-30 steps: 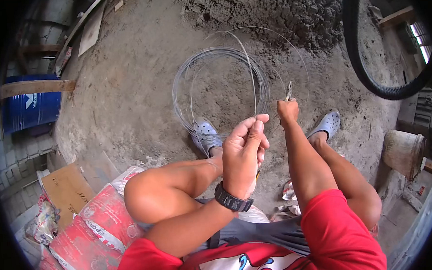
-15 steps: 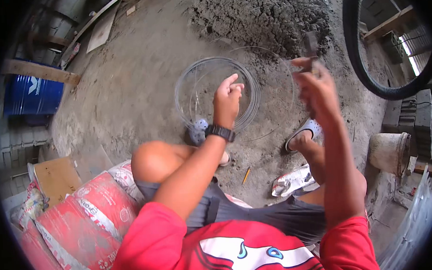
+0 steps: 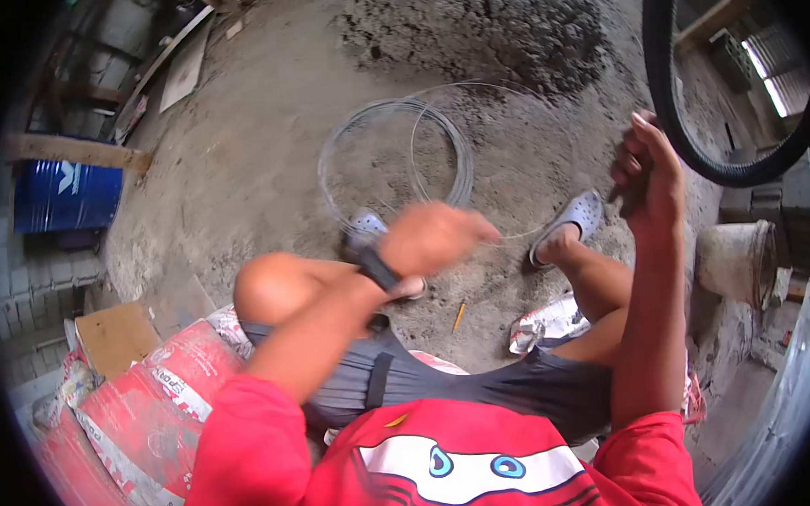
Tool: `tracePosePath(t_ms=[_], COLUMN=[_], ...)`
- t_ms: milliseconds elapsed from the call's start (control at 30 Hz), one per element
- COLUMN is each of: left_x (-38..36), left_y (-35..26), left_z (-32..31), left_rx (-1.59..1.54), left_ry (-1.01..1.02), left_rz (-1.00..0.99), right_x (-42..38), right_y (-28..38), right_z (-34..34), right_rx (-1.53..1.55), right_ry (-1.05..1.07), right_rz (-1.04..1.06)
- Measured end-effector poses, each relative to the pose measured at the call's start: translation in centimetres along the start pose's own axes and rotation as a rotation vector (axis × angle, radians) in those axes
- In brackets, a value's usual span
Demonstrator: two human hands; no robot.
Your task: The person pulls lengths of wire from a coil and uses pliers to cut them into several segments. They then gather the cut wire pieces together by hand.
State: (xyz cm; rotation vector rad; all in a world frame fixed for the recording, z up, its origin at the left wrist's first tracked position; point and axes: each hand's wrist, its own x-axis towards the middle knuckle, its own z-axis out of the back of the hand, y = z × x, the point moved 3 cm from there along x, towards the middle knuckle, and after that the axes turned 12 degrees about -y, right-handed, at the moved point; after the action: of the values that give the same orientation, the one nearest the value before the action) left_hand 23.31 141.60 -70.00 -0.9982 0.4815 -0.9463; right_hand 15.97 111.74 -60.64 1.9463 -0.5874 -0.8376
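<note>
My left hand (image 3: 436, 239), blurred by motion and with a dark watch on the wrist, is closed at the fingertips on a strand of thin wire (image 3: 537, 231). The strand curves up toward a loose coil of wire (image 3: 463, 163) on the ground between my feet. My right hand (image 3: 650, 171) is raised at the right, with its fingers curled. Something dark shows by those fingers, but I cannot make it out. A yellow pencil-like stick (image 3: 460, 317) lies on the ground below my left hand.
Wet grey mortar (image 3: 503, 28) is heaped ahead. A black hose (image 3: 666, 83) hangs at the right, above a dirty bucket (image 3: 738, 261). Red cement bags (image 3: 148, 422) and cardboard (image 3: 116, 340) lie at the left, with a blue drum (image 3: 68, 195) beyond. A torn bag (image 3: 546, 323) is near my right foot.
My left hand has moved down and turned toward the right. My right hand has moved outward to the right, and the dark tool above its fingers no longer shows clearly.
</note>
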Motion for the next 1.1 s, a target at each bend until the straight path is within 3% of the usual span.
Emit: tracePosePath(t_ms=[33,100,167,233,300,367,433,467,567,600,633,667,733,800,900,967,1000,1033,1100], left_x=[1.1,2.2,3.4,4.3,4.5,6.6,8.6,9.7,11.2,11.3,11.3,11.5,11.8,11.9,9.2,8.0,7.0,6.0,5.6], left_y=[-0.6,-0.3,-4.1,-5.0,-4.6,-3.7,-2.6,-2.1,0.4,-1.0,-1.5,-2.7,-4.0,-2.0,-3.2,-3.7,-4.5,-5.8,-16.6], left_z=[3.1,9.0,13.2,13.5,12.1,8.6,5.6,5.4,8.0,8.5,9.7,11.1,16.9,26.5,40.7,52.8,57.9,60.0,47.9], left_rx=[0.078,0.223,0.391,0.519,0.213,0.09,-0.79,-1.002,-0.941,-1.115,-1.01,-0.924,-0.525,-0.348,0.088,0.611,0.611,0.772,0.782], left_ry=[-0.085,-0.091,0.034,0.146,-0.137,-0.205,-0.512,-0.538,-0.689,-0.657,-0.634,-0.755,-0.74,-0.728,-0.782,-0.617,-0.468,-0.379,-0.656], left_rz=[0.174,0.22,0.388,0.457,0.107,0.124,0.624,0.551,0.414,0.442,0.394,0.437,0.347,0.437,0.367,0.074,0.195,-0.086,0.118], right_x=[-0.1,-0.7,-1.2,-1.3,-2.7,-5.2,-6.9,-7.5,-8.0,-7.6,-7.2,-6.8,-5.6,-4.1,-2.8,-1.7,-2.5,-2.3,1.7], right_y=[0.0,-0.5,-1.4,-3.9,-7.9,-10.6,-13.2,-14.5,-16.2,-15.9,-15.6,-15.4,-14.0,-11.7,-5.9,-3.8,-2.3,-1.6,-2.1], right_z=[0.0,-1.0,-1.9,-2.4,-3.6,-5.7,-7.2,-7.4,-6.7,-6.4,-6.3,-6.2,-6.1,-5.8,-4.9,-3.8,-4.1,-3.5,0.7], right_rx=[-0.003,-0.085,-0.299,-0.244,-0.143,-0.286,-0.245,-0.277,-0.392,-0.473,-0.553,-0.49,-0.442,-0.342,-0.075,0.026,0.122,0.137,0.213], right_ry=[-0.023,0.026,0.038,0.206,0.272,0.282,0.406,0.393,0.349,0.35,0.353,0.336,0.261,0.208,0.158,0.042,-0.098,-0.11,0.14], right_rz=[0.008,-0.036,0.042,-0.011,-0.025,-0.074,0.036,0.013,0.032,0.055,0.08,0.061,0.073,0.072,-0.049,-0.067,-0.1,-0.145,-0.188])
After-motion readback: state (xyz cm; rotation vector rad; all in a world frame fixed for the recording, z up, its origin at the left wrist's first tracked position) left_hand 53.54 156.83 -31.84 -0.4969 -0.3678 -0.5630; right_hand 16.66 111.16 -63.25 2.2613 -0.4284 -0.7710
